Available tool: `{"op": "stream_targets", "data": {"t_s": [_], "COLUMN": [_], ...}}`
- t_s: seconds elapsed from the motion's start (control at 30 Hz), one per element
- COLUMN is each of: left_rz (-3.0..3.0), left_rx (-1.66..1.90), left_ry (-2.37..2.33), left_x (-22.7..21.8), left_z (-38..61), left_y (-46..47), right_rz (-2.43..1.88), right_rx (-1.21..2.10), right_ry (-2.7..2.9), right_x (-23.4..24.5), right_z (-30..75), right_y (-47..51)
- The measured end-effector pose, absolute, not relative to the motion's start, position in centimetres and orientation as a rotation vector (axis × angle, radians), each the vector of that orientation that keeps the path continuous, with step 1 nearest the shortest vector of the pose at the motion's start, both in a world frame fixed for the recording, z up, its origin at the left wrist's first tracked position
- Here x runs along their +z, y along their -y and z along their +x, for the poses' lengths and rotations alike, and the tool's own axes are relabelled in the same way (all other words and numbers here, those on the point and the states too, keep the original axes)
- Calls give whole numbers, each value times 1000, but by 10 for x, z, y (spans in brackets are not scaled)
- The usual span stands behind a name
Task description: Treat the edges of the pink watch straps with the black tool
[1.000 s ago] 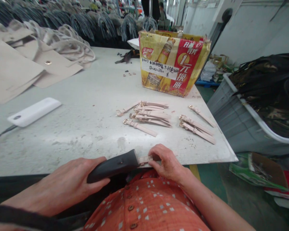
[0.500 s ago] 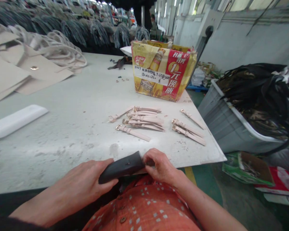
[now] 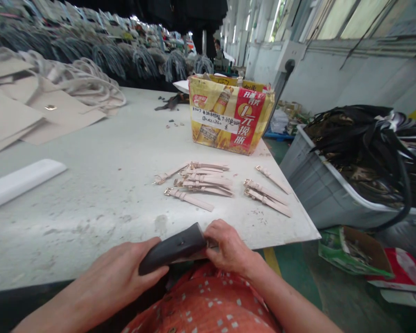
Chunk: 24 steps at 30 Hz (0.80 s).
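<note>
Watch strap — pinched by right hand, black tool gripped in left hand.

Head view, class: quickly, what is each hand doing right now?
Left hand: closed, holding a black tool handle.
Right hand: closed, pinching a pale strap at the handle's end.

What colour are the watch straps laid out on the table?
The watch straps are pale pink with gold-coloured buckles, clearest in the head view.
</note>
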<state>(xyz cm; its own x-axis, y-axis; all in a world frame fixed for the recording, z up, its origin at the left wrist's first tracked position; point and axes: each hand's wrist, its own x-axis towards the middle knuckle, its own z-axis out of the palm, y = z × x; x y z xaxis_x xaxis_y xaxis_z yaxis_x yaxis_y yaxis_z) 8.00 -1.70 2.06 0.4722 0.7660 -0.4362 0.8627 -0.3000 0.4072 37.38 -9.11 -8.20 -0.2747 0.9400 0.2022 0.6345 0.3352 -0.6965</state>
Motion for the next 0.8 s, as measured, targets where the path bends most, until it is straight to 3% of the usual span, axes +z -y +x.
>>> {"op": "stream_targets", "data": {"t_s": [0.5,0.63,0.8], "left_rz": [2137,2131,2137], "left_rx": [-84,-39,-39], "left_ry": [-1583,-1617,-1645], "left_x": [-5,-4,-7], "left_z": [8,-1,-5], "left_y": [15,17,19], "right_rz": [-1746,-1733,-1623], "right_rx": [-49,-69,109], "right_ry": [1309,1376,1661], "right_x": [-41,-37,-38], "right_z": [567,555,465], "right_y": [28,21,6]}}
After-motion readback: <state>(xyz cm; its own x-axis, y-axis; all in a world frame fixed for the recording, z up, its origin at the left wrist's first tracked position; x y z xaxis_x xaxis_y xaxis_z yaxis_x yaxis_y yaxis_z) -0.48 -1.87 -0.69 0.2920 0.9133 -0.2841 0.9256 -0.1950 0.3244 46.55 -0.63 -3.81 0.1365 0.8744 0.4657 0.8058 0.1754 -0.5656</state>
